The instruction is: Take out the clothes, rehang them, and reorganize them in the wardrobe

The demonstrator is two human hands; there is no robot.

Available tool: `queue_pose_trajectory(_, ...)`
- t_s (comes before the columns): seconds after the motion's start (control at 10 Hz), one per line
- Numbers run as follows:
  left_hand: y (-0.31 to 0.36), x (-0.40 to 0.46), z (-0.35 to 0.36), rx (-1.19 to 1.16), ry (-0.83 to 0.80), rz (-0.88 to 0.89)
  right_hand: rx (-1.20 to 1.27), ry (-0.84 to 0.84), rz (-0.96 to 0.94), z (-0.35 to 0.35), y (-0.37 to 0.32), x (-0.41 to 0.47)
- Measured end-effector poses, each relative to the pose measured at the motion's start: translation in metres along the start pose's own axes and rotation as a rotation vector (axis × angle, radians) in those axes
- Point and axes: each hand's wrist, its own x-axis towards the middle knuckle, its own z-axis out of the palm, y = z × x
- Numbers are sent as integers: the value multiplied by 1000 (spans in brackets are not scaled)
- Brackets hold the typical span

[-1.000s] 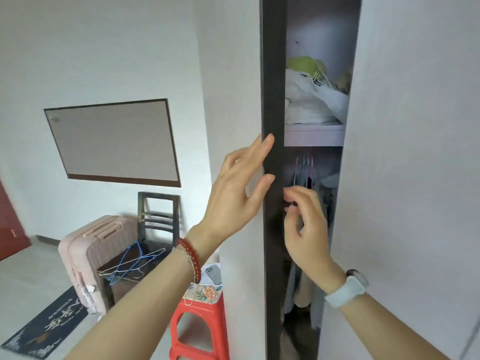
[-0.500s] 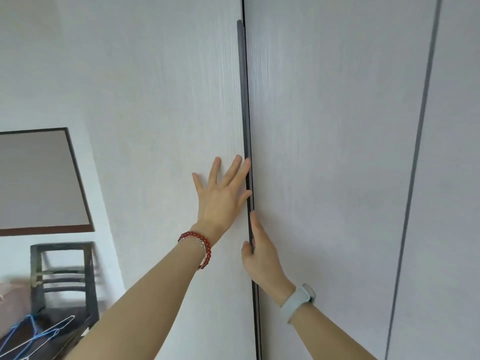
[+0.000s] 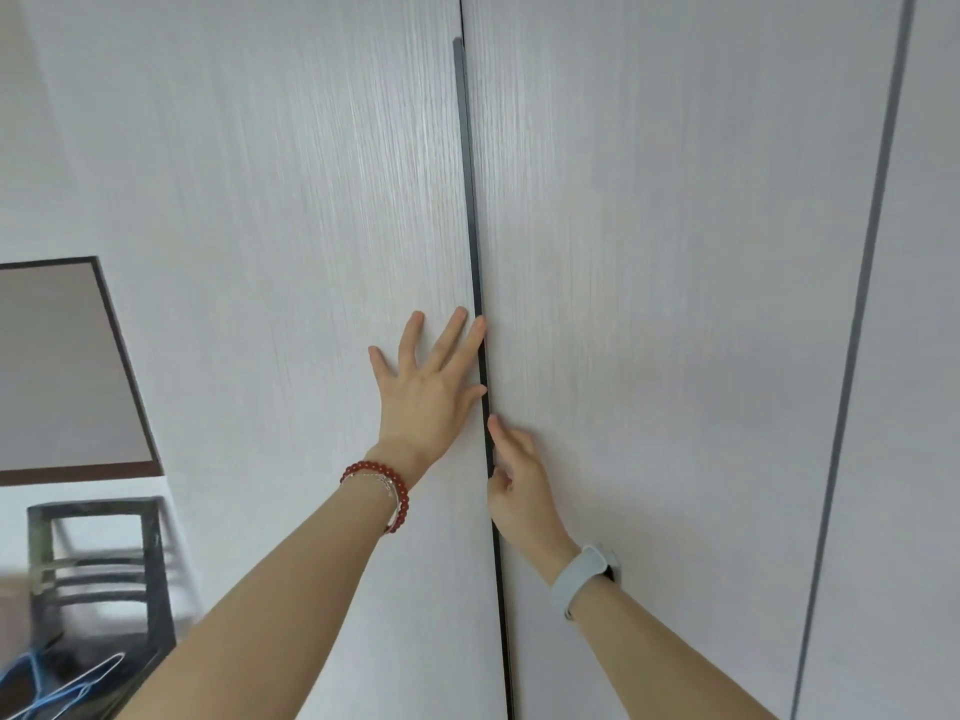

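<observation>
Two pale wood-grain wardrobe doors fill the view, the left door (image 3: 311,252) and the right door (image 3: 649,304), meeting at a dark vertical handle strip (image 3: 475,252). My left hand (image 3: 428,392) presses flat on the left door with fingers spread, right beside the strip. Lower down, my right hand (image 3: 517,475) rests on the edge of the right door with its fingers straight along the strip. The clothes inside are hidden behind the doors.
A dark wooden chair (image 3: 98,569) stands at the lower left with blue and white wire hangers (image 3: 57,683) on its seat. A framed board (image 3: 57,366) hangs on the wall above it. A further door seam (image 3: 857,330) runs down the right.
One second ago the doors stood ajar and showed a shelf and hanging clothes. They have swung together and my left hand now lies flat on the left door.
</observation>
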Motion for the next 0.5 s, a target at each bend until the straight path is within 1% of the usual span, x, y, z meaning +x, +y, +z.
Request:
queue_pose_trajectory(0.1,0,-2,3,-17,12,7,25,-12,6,-2,1,-1)
queue_pose_trajectory(0.2,1,3,8,-14,-19,-16,-18,-55,13,-4,1,2)
queue_pose_trajectory(0.3,3,6,16,3,-50,-26,-265,-71,-78,-1,9,6)
queue_pose_trajectory(0.4,6,6,18,5,-43,-35,-423,-106,-111,-4,14,2)
queue_pose_trajectory(0.5,6,7,20,22,-46,-27,-260,-47,-25,-18,9,2)
